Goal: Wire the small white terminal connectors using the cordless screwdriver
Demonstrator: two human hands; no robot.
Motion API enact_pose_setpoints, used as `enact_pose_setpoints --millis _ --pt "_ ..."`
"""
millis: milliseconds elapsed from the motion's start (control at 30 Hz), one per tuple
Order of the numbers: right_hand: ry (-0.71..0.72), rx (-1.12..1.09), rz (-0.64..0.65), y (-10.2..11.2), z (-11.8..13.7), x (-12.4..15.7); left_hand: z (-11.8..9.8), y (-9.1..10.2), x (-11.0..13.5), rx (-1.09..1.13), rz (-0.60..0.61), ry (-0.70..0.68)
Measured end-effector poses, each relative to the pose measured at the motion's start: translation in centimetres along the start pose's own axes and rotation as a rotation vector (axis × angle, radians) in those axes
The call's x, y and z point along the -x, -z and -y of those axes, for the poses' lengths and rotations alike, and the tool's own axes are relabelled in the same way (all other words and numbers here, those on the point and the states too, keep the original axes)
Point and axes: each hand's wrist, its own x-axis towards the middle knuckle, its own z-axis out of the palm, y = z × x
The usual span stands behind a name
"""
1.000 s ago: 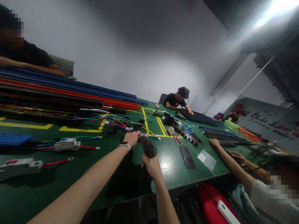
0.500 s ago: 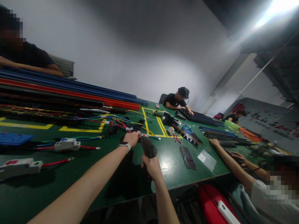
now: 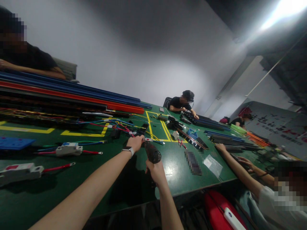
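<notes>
Left wrist: from where I operate, I see a wristwatch with a dark rectangular face and a pale grey strap (image 3: 129, 150) wrapped round it.
Watch detail: a light rim edges the face; markings are too small for me to read.
Left forearm (image 3: 96, 182): bare along the length I can see.
Right forearm (image 3: 169, 199): bare too.
My grips: left (image 3: 136, 142) and right (image 3: 156, 171) both ungloved.

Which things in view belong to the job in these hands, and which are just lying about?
In use:
- black power tool, gripped in the right hand
- probably the small white part with a red mark, by the left hand

Apparently just lying about:
- clear plastic bag
- blue plate
- orange channel
</notes>
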Motion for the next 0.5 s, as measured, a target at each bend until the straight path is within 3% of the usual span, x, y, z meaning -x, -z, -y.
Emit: enact_pose_setpoints --millis 500 --pt "-0.019 -0.027 0.007 0.05 0.07 0.06 -0.32 0.53 0.22 0.006 0.022 0.017"
